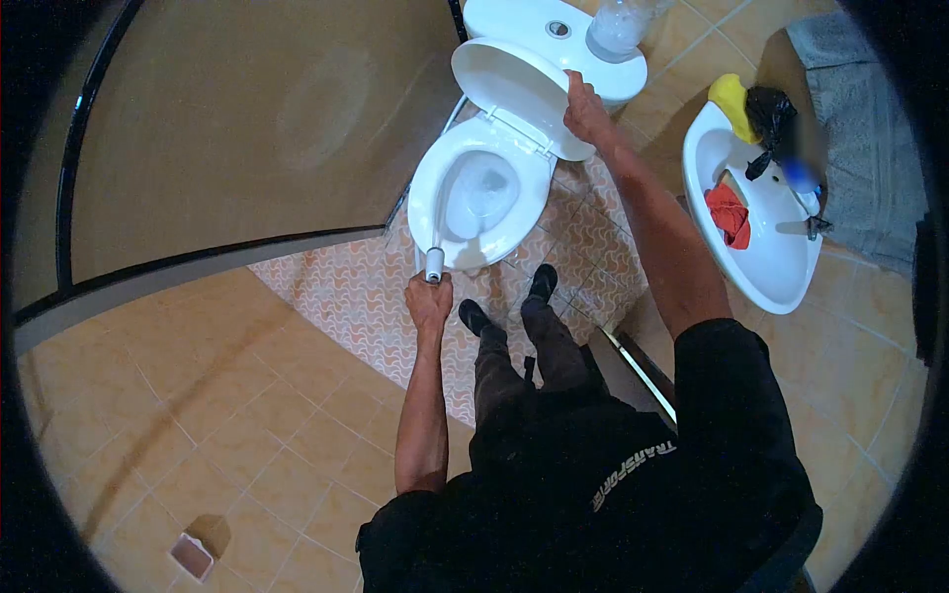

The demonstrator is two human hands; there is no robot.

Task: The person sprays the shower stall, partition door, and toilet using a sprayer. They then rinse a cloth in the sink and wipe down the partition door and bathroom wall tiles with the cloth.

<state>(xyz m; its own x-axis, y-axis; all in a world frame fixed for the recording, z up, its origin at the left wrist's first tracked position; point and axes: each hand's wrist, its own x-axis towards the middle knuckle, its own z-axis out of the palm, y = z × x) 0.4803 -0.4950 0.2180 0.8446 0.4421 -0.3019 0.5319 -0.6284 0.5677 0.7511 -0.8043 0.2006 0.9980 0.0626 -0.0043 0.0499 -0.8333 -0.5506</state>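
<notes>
My left hand [428,301] is closed around a white-and-grey cylindrical handle [434,263] at the front rim of the toilet. A thin pale line runs from it over the bowl; its far end cannot be made out. My right hand [587,111] grips the edge of the raised toilet lid [514,84], with some fingers hidden behind it. The white toilet seat [426,193] lies down on the bowl. Inside, the toilet bowl [465,212] shows greyish water at the bottom.
A clear plastic container [618,32] stands on the cistern [509,18]. To the right, a washbasin [761,267] holds a red cloth [729,215], with yellow gloves or cloth [732,99] and a black bag [771,114] at its rim. A brown partition [247,119] borders the left.
</notes>
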